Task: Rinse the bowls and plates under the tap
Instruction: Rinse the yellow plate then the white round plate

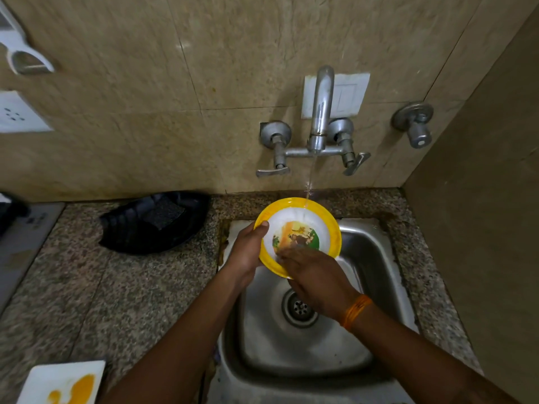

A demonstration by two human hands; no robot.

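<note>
Our left hand (248, 249) grips the bowl (300, 223) by its left rim, tilted toward us; the stream (309, 182) strikes its far edge; our right hand (315, 275), fingers flat, rubs inside.

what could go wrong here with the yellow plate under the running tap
The left hand holds the wet yellow plate only at its rim while the right hand rubs its face, so it may slip into the sink. The water stream hits the tilted plate's far edge, so it may splash onto the counter.

Yellow-rimmed white bowl (297, 228) with cartoon print, orange wristband (356, 312)
</note>
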